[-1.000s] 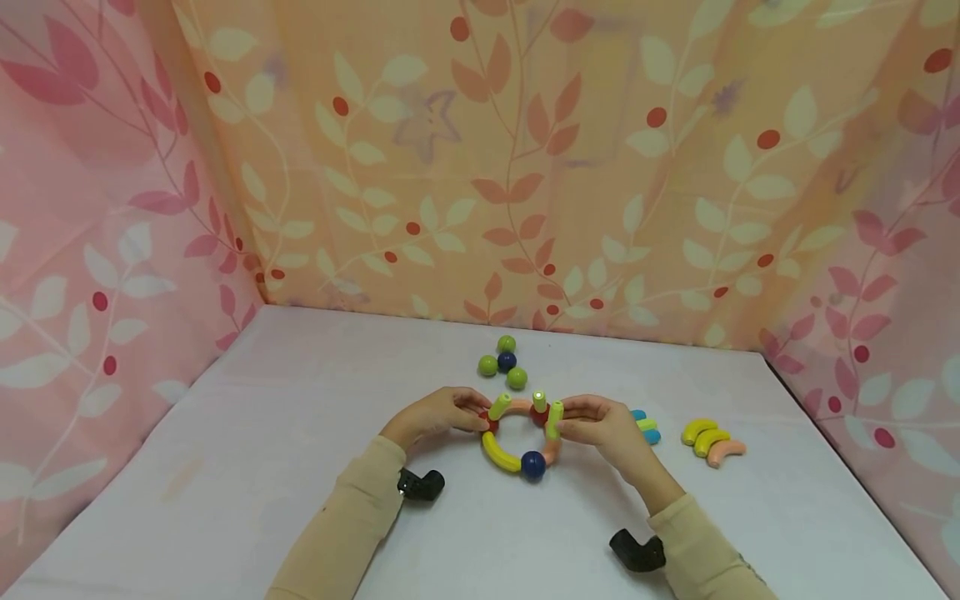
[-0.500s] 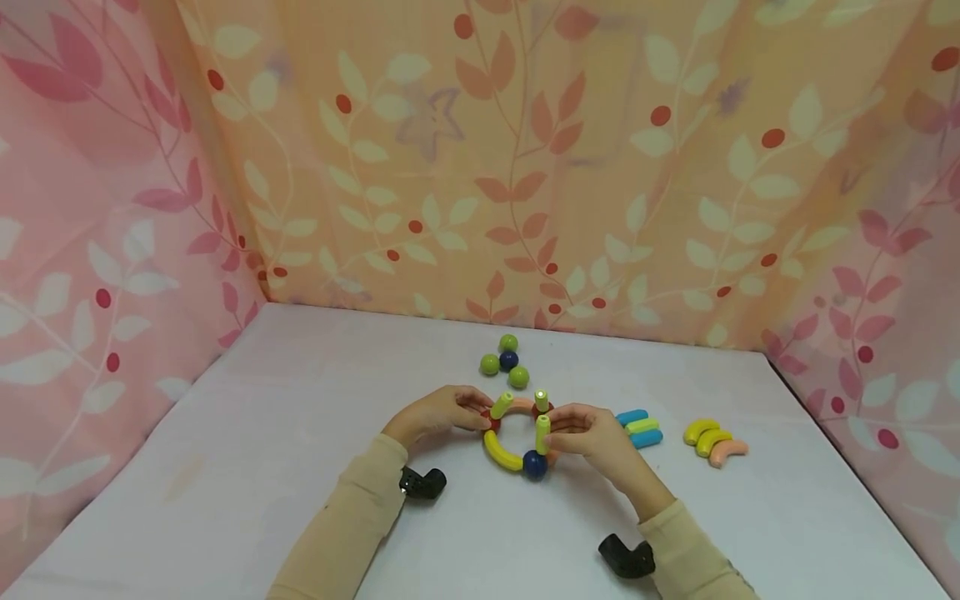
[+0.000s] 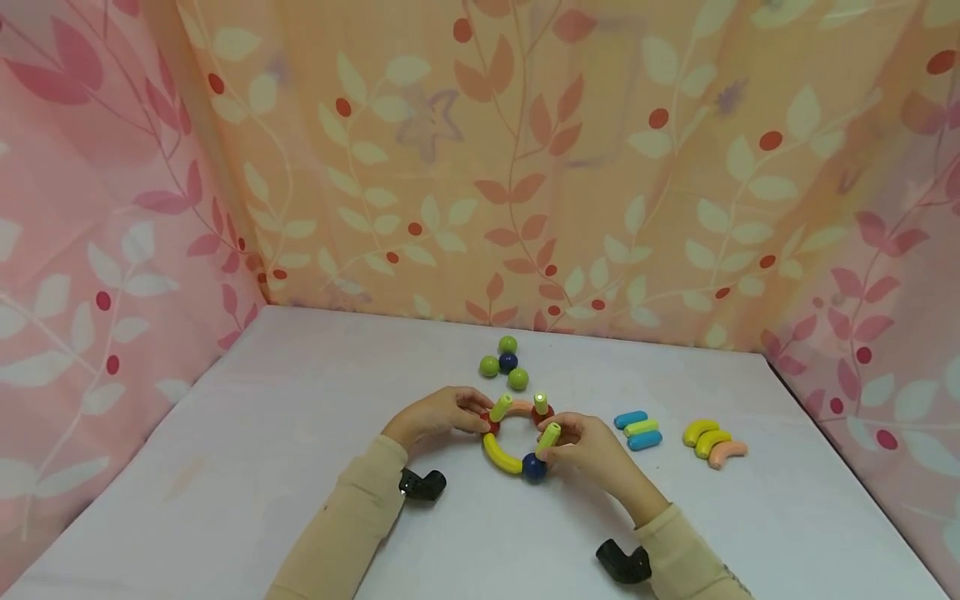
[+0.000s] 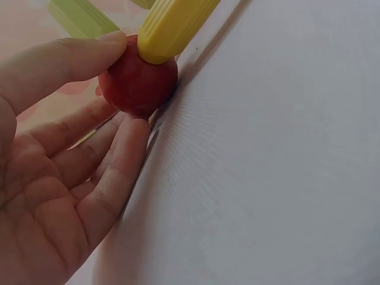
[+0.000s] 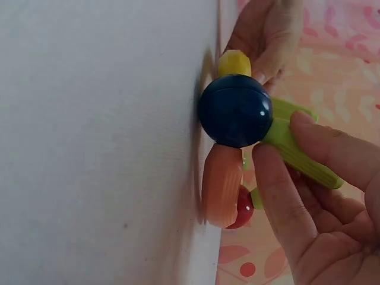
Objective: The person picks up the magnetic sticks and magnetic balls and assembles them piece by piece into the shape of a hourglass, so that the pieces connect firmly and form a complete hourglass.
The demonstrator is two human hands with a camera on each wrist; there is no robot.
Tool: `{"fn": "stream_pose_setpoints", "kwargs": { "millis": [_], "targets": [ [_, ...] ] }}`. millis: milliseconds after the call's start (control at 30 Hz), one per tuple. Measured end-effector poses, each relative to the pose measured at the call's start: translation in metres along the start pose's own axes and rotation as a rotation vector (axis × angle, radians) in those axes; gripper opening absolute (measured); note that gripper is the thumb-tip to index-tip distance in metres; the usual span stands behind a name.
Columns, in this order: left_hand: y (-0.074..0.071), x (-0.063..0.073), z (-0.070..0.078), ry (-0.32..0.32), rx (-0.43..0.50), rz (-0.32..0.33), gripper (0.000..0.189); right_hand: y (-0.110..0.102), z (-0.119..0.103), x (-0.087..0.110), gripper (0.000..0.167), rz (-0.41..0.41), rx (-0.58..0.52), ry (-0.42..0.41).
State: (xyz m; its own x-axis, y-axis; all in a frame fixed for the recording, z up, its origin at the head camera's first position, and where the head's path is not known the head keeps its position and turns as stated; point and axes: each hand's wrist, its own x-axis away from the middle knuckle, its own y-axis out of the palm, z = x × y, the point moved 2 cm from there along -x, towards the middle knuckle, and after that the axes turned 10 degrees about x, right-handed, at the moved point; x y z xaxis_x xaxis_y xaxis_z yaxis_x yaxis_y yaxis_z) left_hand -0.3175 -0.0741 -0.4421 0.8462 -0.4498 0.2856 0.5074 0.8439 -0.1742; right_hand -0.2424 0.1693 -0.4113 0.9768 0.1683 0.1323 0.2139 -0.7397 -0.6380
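A ring of yellow and peach curved sticks joined by balls lies on the white table. My left hand holds the ring's left red ball between thumb and fingers. From that ball rises a light-green stick. A second green stick stands on the far red ball. On the right, thumb and fingers of my right hand pinch a third green stick, tilted, its lower end against the dark blue ball at the ring's near side. That hand partly hides the ring's right side in the head view.
Behind the ring sit several green balls around a dark blue ball. To the right lie blue straight sticks with a green one, then yellow curved sticks and a peach one. Patterned curtains enclose the table.
My right hand has moved left and nearer, bringing the green stick from the ring's right side onto the dark blue ball. The left hand keeps its hold on the red ball.
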Motion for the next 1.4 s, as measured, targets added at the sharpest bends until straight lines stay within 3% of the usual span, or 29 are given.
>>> {"fn": "stream_pose_setpoints", "kwargs": {
  "millis": [267,467,700,1067,1233,1400],
  "targets": [
    [0.001,0.000,0.003,-0.005,-0.025,0.003,0.037,-0.002,-0.003,0.003,0.044,0.014,0.118,-0.023],
    [-0.002,-0.001,0.008,0.016,-0.017,-0.001,0.039,-0.004,-0.012,0.002,0.054,0.020,0.217,-0.109],
    [-0.001,-0.002,0.010,0.038,-0.014,-0.035,0.041,-0.002,-0.012,0.002,0.034,0.058,0.164,-0.065],
    [0.001,0.000,0.003,-0.019,-0.047,0.008,0.041,0.006,-0.012,0.008,0.053,0.062,0.231,-0.085],
    [0.001,-0.001,0.002,-0.001,-0.042,-0.013,0.042,0.008,-0.011,0.007,0.050,0.108,0.238,-0.088],
    [0.003,0.000,0.011,0.037,-0.038,0.005,0.046,0.003,-0.013,0.008,0.041,0.142,0.204,-0.058]
  ]
}}
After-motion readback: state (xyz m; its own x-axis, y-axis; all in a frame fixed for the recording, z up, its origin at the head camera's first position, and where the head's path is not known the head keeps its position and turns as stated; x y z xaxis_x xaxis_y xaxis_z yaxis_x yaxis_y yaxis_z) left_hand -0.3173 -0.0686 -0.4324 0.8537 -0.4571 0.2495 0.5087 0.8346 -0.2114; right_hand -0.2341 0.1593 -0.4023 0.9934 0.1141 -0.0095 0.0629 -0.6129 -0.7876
